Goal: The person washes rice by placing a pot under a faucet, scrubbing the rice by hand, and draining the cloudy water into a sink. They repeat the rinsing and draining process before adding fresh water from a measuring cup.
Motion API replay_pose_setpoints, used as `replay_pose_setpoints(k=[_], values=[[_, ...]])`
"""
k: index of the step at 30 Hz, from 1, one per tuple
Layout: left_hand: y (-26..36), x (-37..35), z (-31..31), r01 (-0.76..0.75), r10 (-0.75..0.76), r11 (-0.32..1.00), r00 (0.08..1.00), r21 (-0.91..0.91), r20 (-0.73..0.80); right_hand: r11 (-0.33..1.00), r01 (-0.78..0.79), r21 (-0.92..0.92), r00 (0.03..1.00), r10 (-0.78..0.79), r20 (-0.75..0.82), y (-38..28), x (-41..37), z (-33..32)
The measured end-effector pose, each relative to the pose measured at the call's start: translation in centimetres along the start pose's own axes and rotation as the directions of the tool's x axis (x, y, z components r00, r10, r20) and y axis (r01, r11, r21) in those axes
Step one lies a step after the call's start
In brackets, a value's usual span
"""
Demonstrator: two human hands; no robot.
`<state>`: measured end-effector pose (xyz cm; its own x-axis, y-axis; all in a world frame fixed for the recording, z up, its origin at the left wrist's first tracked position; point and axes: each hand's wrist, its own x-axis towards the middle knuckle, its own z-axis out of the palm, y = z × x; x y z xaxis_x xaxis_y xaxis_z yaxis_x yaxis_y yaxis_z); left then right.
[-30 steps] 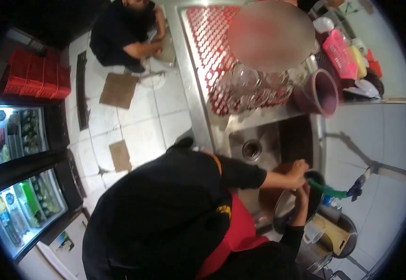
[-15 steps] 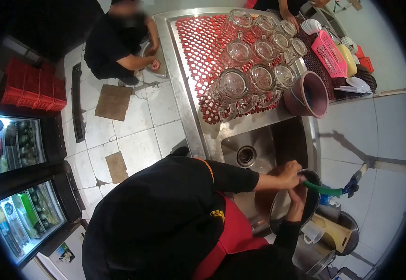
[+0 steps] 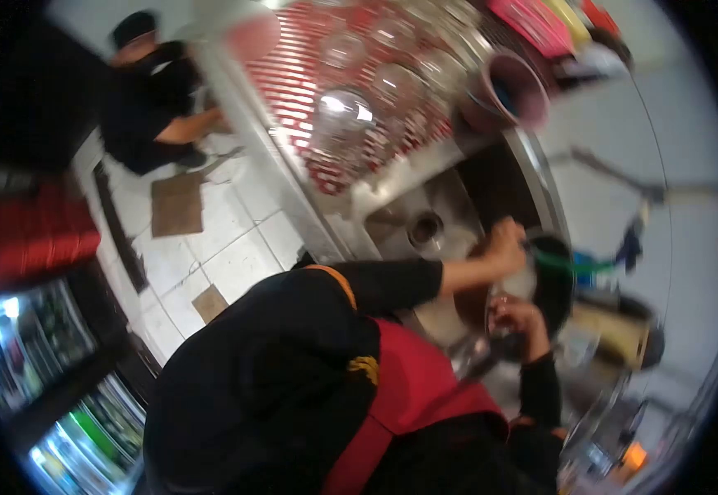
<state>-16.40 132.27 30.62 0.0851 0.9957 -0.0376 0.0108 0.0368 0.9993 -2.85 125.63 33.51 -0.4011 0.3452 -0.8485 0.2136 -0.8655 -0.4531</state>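
My left hand point(image 3: 505, 250) is closed at the end of a green hose point(image 3: 569, 264), over a large dark-rimmed pot point(image 3: 558, 301). Blur hides exactly how the fingers wrap the hose. My right hand point(image 3: 520, 318) is lower, at the near side of the pot, fingers curled. A blurred dark, shiny thing point(image 3: 499, 348) lies against its palm; its kind cannot be told. Beyond my left arm is the steel sink basin point(image 3: 392, 235) with its round drain point(image 3: 425, 229).
Upturned glass mugs point(image 3: 344, 115) stand on a red perforated mat point(image 3: 280, 82), beside a purplish bucket point(image 3: 507, 91). A pink basket point(image 3: 532, 25) is behind. At left a co-worker point(image 3: 148, 99) crouches near the counter edge point(image 3: 251, 115). A cutting board point(image 3: 602, 330) stands beyond the pot.
My hands, together at the hose end before, are now apart: the left is farther up, the right lower with the dark, shiny thing by it. The whole view has shifted and blurred.
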Motion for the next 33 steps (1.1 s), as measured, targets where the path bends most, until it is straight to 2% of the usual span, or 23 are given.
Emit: replay_pose_setpoints(k=[1,3,4,5,6,7,9,11,12,15,17,18,19,20,21,23,25,26,27,29,30,31,33], values=[[-1.6,0.1,1.2,-0.001,0.001,1.0,1.0,0.009,-0.012,0.954,-0.187,-0.234,0.958,0.23,0.172,1.4,-1.0,-0.5],[0.4,0.0,-0.7,-0.076,0.063,0.989,0.992,0.129,0.108,0.836,-0.294,-0.464,0.937,0.349,0.036,2.1,-3.2,0.0],[-0.2,-0.1,-0.5,-0.114,0.106,0.988,0.991,0.104,0.082,0.855,-0.077,-0.513,0.948,0.223,0.229,7.3,-2.3,-6.4],[0.4,-0.4,-0.9,-0.118,0.118,0.993,0.993,-0.022,0.029,0.356,-0.326,-0.876,0.945,0.102,-0.31,1.1,-5.9,0.3],[0.0,-0.5,-0.7,-0.111,0.111,0.994,0.992,0.004,0.057,0.39,-0.425,-0.817,0.871,-0.07,-0.486,3.7,-5.9,-2.4],[0.0,0.0,-0.7,-0.122,0.12,0.992,0.991,0.033,0.064,0.337,-0.289,-0.896,0.83,-0.378,-0.41,3.2,-6.6,-2.9],[1.2,0.1,-1.9,-0.126,0.117,0.99,0.987,0.068,0.113,0.581,-0.244,-0.776,0.853,-0.251,-0.457,1.0,-7.7,-1.4],[1.7,0.0,-2.1,-0.106,0.094,0.991,0.986,0.08,0.137,0.606,-0.317,-0.73,0.937,0.082,-0.34,1.1,-7.3,0.3],[1.8,0.0,-2.2,-0.081,0.067,0.992,0.987,0.098,0.143,0.613,-0.316,-0.724,0.937,0.079,-0.341,1.5,-6.6,0.4],[1.7,0.0,-2.0,-0.109,0.096,0.99,0.985,0.086,0.14,0.382,-0.283,-0.88,0.95,-0.014,-0.312,3.8,-3.3,-2.1],[1.5,0.0,-2.0,-0.093,0.078,0.992,0.984,0.087,0.16,0.297,-0.327,-0.897,0.823,-0.376,-0.425,5.3,-1.7,-5.3],[1.5,0.2,-2.0,-0.074,0.059,0.993,0.984,0.088,0.168,0.461,-0.147,-0.875,0.76,-0.514,-0.398,4.8,-2.2,-5.3],[1.6,0.2,-1.9,-0.073,0.057,0.993,0.984,0.088,0.167,0.461,-0.147,-0.875,0.761,-0.513,-0.398,3.8,-2.9,-3.7],[1.5,0.0,-2.0,-0.072,0.062,0.995,0.988,0.066,0.142,0.744,-0.088,-0.662,0.936,-0.167,-0.311,2.8,-3.2,-0.8],[1.6,0.0,-2.0,-0.077,0.072,0.996,0.991,0.04,0.115,0.92,-0.152,-0.362,0.988,0.137,-0.068,2.2,-3.2,0.9],[1.9,0.0,-2.1,-0.067,0.056,0.995,0.989,0.073,0.139,0.869,-0.164,-0.467,0.983,0.181,-0.009,4.6,-1.4,-0.7],[1.8,-0.1,-2.0,-0.061,0.045,0.993,0.987,0.103,0.156,0.321,-0.323,-0.89,0.937,0.242,-0.253,3.4,-1.9,-1.4],[1.5,0.0,-2.0,-0.083,0.068,0.991,0.988,0.104,0.138,0.361,-0.411,-0.837,0.903,0.037,-0.427,3.2,-3.1,-1.5],[1.5,0.1,-2.0,-0.104,0.091,0.989,0.989,0.105,0.116,0.357,-0.411,-0.839,0.904,0.037,-0.427,3.4,-3.2,-2.0],[1.3,0.1,-2.0,-0.102,0.088,0.989,0.989,0.112,0.121,0.663,-0.122,-0.739,0.87,-0.288,-0.401,4.3,-3.5,-3.2],[1.4,0.1,-2.1,-0.105,0.09,0.988,0.987,0.116,0.132,0.906,-0.016,-0.424,0.948,-0.121,-0.294,4.4,-3.6,-2.4],[1.6,0.0,-2.1,-0.103,0.087,0.988,0.987,0.118,0.135,0.907,-0.015,-0.42,0.948,-0.12,-0.294,4.3,-3.6,-2.1],[2.2,-0.1,-2.1,-0.088,0.065,0.986,0.984,0.14,0.165,0.427,-0.305,-0.851,0.943,0.013,-0.332,4.0,-3.8,-2.0]])
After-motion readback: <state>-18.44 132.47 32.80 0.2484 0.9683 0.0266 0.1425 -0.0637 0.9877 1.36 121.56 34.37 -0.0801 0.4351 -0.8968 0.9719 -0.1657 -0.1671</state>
